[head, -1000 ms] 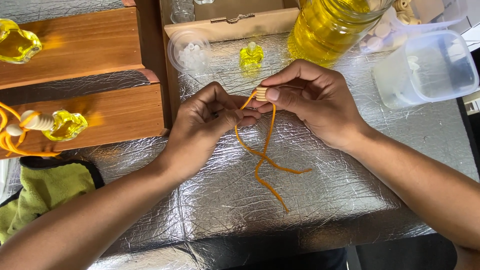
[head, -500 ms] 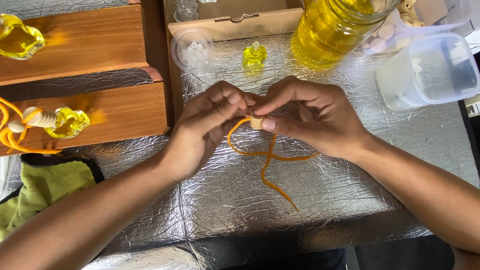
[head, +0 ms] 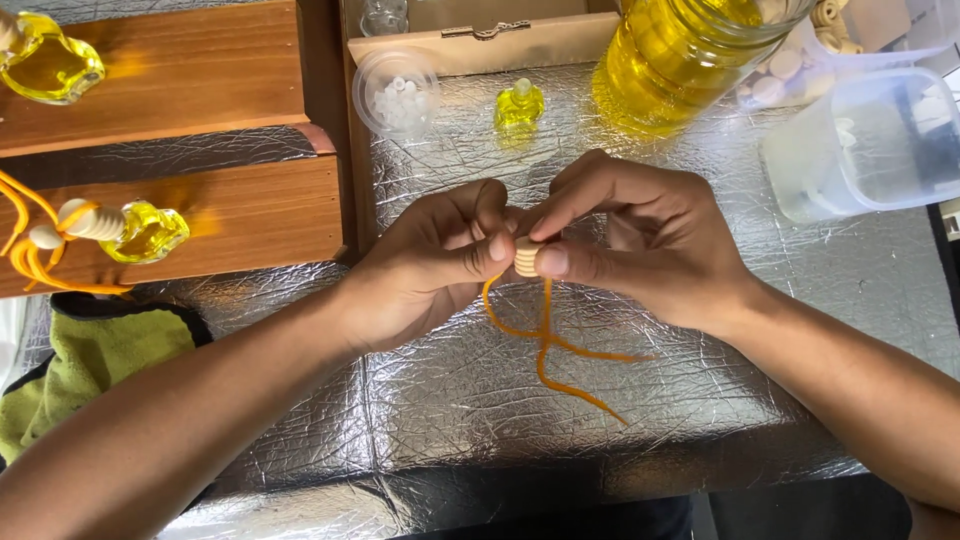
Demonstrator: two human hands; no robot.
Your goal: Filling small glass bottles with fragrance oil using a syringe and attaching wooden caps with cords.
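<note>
- Your left hand point(head: 430, 265) and right hand point(head: 640, 240) both pinch the ribbed wooden bead point(head: 526, 257) between fingertips, mid-table.
- Orange cord point(head: 550, 350) hangs from bead, tails resting on the foil surface point(head: 450, 420).
- Small yellow bottle point(head: 519, 104) sits well apart, behind.

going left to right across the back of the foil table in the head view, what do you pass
round clear tub → small yellow bottle → big jar of yellow liquid → square clear tub
</note>
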